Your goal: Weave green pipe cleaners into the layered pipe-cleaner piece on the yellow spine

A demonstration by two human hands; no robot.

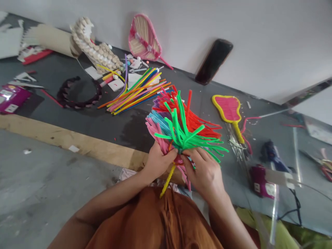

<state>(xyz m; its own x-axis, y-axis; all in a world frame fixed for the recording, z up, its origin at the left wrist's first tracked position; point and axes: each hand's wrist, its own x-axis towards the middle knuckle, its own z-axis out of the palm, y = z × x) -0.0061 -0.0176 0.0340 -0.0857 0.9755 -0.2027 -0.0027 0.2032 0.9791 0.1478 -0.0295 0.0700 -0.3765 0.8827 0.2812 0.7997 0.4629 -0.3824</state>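
Observation:
Between my hands is a bushy bunch of fuzzy pipe cleaners (190, 136), with green, red, blue, purple and pink tufts and a yellow twisted handle (168, 181) hanging below. My left hand (160, 159) is closed round the base of the bunch on its left side, thumb pressed at the middle. Fingers pinched, my right hand (204, 169) grips the base of the green tuft from the right. My fingertips almost meet, and the exact spot they pinch is partly hidden.
Behind lie loose pipe cleaners (140, 91) and a dark braided headband (79, 93). A pink fan (145, 38) and a phone (214, 60) lean on the wall. Right are a yellow-edged pink fan shape (228, 109), a purple-red box (261, 181) and scissors (321, 162).

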